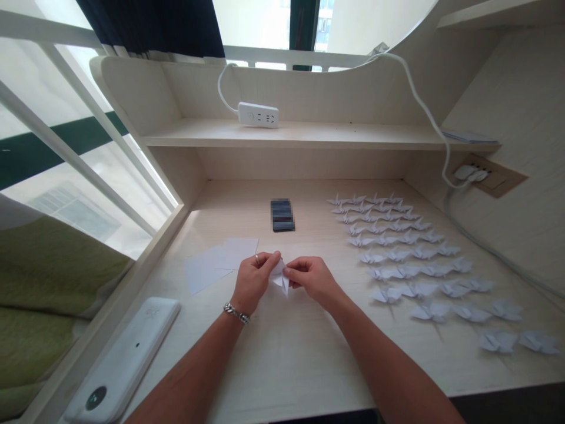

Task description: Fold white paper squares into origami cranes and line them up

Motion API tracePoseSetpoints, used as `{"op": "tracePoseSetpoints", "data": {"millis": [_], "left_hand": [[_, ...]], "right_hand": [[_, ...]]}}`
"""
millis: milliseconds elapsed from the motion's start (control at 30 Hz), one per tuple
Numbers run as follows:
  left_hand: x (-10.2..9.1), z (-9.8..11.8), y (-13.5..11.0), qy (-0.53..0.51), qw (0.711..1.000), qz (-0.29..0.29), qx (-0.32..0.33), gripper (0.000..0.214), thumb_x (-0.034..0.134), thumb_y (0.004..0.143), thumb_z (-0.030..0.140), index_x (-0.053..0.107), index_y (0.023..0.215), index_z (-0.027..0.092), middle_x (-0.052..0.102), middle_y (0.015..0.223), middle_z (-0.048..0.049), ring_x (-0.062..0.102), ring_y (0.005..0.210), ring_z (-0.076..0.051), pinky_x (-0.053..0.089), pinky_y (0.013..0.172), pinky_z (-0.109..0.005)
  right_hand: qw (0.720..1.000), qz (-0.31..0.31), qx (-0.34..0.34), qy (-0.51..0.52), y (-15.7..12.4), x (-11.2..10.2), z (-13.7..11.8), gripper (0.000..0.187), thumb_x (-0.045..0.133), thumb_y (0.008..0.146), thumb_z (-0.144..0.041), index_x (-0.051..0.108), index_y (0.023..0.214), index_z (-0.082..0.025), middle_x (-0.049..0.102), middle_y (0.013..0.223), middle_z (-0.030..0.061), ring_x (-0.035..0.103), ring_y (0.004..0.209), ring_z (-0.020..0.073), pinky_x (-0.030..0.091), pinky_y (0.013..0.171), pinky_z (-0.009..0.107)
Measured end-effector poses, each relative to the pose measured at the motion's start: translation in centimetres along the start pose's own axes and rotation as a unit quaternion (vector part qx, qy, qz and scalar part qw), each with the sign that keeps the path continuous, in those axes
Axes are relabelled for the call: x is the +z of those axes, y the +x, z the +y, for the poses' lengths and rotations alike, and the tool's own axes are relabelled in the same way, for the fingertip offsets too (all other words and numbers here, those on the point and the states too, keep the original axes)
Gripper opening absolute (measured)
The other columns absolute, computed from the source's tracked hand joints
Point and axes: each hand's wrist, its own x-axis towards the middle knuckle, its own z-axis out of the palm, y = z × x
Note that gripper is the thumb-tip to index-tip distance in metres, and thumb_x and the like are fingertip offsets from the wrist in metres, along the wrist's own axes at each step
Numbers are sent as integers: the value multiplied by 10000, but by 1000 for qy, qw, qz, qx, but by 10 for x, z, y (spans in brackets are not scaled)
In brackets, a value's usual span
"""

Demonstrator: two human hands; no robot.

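A folded white paper (279,279) is over the middle of the desk (286,359), pinched by the fingertips of both the left hand (253,279) and right hand (314,277). Flat sheets (205,270) lie just left, a dark object (282,215) farther off, paper cranes (424,270) in rows right, a white device (128,359) near left.

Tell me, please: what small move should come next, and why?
The right hand might press a crease while the left hand steadies the folded paper: both pinch it, and it looks less spread than the paper cranes in rows.
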Motion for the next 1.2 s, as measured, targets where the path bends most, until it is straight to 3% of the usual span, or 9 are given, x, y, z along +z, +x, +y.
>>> {"op": "tracePoseSetpoints", "data": {"millis": [167,267,400,500,633,767,1000,1200], "left_hand": [[0,0,0,-38,997,-59,-33,378,770,667,431,712,887,129,720,804,-66,640,704,-160,499,641,-262],[2,0,-1,-54,996,-67,-32,364,801,635,379,709,874,119,729,817,-82,656,727,-172,515,679,-283],[3,1,-2,-34,999,-37,-13,299,805,633,333,719,823,118,730,773,-76,652,706,-168,513,668,-276],[2,3,-4,-26,998,-52,-5,275,813,623,297,728,813,118,734,779,-78,662,729,-179,521,706,-286],[2,4,-4,-142,985,-92,-32,287,769,696,334,730,874,113,734,825,-92,669,766,-192,543,743,-325],[2,2,-3,-234,965,-101,-64,253,750,730,331,736,856,112,724,804,-80,656,724,-156,544,722,-295],[4,-2,-3,-201,972,-115,-51,297,796,678,329,742,871,110,730,769,-77,655,706,-165,545,752,-332],[3,-6,-1,-156,981,-100,-56,288,811,654,335,735,824,115,707,695,-46,619,626,-129,535,660,-275]], "right_hand": [[997,72,-24,27,2,-3,-2,287,785,619,-394,709,726,-140,665,582,24,602,547,134,507,562,269],[994,95,-39,32,3,-3,-2,287,774,634,-398,707,748,-144,666,597,22,606,561,133,512,565,265],[995,79,-65,9,3,-2,0,246,752,668,-369,702,770,-151,663,622,17,597,566,128,505,556,257],[994,65,-89,-18,3,-2,1,234,753,672,-346,712,797,-153,672,652,22,587,570,128,498,559,259],[995,72,-72,10,3,-4,0,280,763,665,-409,712,765,-153,681,654,31,602,580,147,512,575,283],[995,63,-40,73,2,-3,-4,322,788,632,-425,713,783,-150,703,698,35,630,623,156,534,619,299],[996,54,-69,29,0,-5,-4,288,776,653,-401,698,760,-145,694,659,36,618,586,158,498,552,274],[993,63,-96,-14,0,-4,-5,210,752,679,-340,694,730,-145,668,602,21,580,526,135,460,497,245]]}}
